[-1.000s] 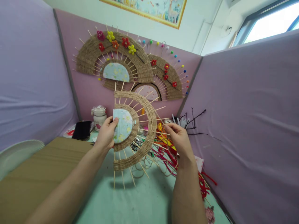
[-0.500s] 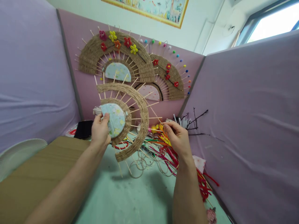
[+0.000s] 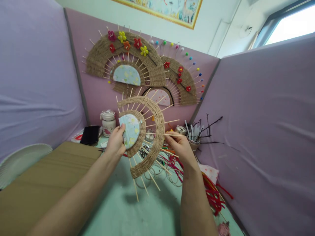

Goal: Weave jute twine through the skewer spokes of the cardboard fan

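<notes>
Head view, left to right: paper plate [image 3: 22, 160] and cardboard sheet [image 3: 44, 183] at the left edge, black pouch [image 3: 90, 135] and ceramic jar [image 3: 108, 122] behind. Left hand [image 3: 115, 142] pinches the half-round woven fan [image 3: 150, 131] by its fabric hub, holding it upright in the air above the green table [image 3: 118, 209], likely so the spokes hang free. Right hand [image 3: 179, 146] pinches one spoke [image 3: 172, 135] at the fan's right edge, steadying it. Right of that: tool cup [image 3: 193, 142], red cords [image 3: 211, 193] heaped on the table. Two finished fans [image 3: 128, 62] hang on the purple partition [image 3: 258, 131]; window top right.
</notes>
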Demonstrator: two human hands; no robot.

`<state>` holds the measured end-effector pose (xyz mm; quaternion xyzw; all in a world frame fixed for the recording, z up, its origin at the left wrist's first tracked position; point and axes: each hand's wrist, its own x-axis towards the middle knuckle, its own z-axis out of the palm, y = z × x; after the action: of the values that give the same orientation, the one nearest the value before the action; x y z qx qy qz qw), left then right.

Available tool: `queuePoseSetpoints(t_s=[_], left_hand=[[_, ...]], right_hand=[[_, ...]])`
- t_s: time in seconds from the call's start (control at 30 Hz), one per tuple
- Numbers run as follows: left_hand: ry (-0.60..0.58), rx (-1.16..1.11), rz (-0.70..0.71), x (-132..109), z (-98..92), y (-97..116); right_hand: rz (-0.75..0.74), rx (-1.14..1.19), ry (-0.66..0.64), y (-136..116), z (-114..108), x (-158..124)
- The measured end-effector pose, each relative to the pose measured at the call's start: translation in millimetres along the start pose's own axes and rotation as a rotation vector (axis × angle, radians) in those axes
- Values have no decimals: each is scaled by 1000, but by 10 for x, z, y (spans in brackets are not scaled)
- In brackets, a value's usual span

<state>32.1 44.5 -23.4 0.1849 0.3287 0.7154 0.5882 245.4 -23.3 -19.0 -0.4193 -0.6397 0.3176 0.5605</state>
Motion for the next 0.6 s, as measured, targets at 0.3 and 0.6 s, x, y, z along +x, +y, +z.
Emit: queuePoseSetpoints(t_s=[0.3,0.6], left_hand=[[-27,-44,-175,31,-31,-60],[18,-30,111,63,-29,-64]], right_hand=[[48,43,76,79,-67,-13],[7,-25,76,48,-95,-11]])
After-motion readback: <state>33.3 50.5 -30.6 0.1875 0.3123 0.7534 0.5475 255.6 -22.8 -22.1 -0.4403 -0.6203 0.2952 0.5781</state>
